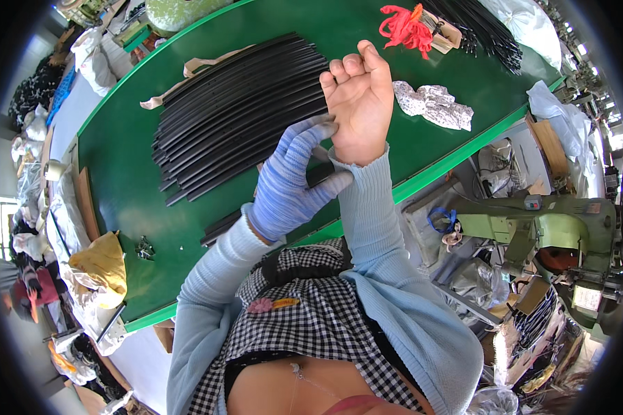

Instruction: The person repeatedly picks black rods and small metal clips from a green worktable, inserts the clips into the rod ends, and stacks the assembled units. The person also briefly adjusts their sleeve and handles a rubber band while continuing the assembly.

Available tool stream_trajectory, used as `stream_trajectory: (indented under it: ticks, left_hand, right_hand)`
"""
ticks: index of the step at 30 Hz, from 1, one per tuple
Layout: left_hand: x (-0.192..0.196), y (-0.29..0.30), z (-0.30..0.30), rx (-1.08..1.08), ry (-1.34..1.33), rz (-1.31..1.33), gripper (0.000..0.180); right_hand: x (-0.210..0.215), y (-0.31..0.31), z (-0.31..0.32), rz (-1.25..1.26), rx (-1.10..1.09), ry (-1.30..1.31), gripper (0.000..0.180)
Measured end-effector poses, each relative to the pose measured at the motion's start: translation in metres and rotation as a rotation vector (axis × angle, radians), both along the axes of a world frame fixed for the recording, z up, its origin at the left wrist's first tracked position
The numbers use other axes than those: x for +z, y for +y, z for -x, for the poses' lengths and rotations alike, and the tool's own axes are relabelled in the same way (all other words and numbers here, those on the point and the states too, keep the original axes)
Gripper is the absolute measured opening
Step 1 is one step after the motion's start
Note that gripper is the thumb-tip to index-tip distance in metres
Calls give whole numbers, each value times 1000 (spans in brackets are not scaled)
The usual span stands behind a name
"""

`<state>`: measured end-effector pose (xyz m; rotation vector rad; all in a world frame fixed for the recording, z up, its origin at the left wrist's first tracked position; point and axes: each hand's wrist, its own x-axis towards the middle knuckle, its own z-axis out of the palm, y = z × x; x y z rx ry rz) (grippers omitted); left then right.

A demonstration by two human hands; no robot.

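My left hand [291,176] wears a blue-and-white striped knit glove. Its thumb lies at the ribbed cuff [367,166] of my light blue right sleeve, and its fingertips touch the heel of my right palm. A gap shows between that thumb and the fingers. Bare and palm up, my right hand [360,104] has loosely bent fingers and nothing in it. Beyond my left hand, a row of long black rods or tubes [235,111] lies on the green table [138,221]. More black pieces [221,227] lie near the front edge, partly hidden by my left arm.
Crumpled patterned white cloth [435,105] lies right of my right hand. Farther back are red strips [405,29] and thin black rods [474,28]. Small metal parts [145,247] and a yellow cloth [102,268] are at left. A green machine [533,228] stands at right, beside the table.
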<state>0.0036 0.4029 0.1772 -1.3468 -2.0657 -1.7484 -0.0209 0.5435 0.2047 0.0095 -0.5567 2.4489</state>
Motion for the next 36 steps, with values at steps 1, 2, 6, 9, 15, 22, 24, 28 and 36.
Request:
stream_trajectory:
  ticks: [1,2,6,9,15,22,24,28,36]
  left_hand:
    - [-4,1,-5,36,-23,-4,57]
    - [-5,-1,-9,24,-90,46,53]
    - [-11,-10,-14,-36,-124,160,34]
    - [-9,-12,-14,-85,0,123,20]
    - [14,-56,-25,-384,-747,-89,14]
    - [47,-80,-35,-256,510,305,16]
    - [54,-82,-39,-277,515,319,17]
    - [58,-84,-42,-267,495,275,17]
    - [26,-79,-25,-184,-134,26,19]
  right_hand:
    - [-2,1,-2,-43,7,-3,19]
    - [-4,2,-3,-75,-7,-11,18]
    - [-16,7,1,-130,-59,-57,18]
    - [-17,4,3,-147,-42,-78,18]
    - [-23,22,2,-245,240,-83,19]
    - [-6,52,-10,-243,96,115,21]
    - [5,53,-16,-252,83,212,21]
    - [18,51,-23,-297,89,321,21]
    - [1,18,-7,-513,92,45,22]
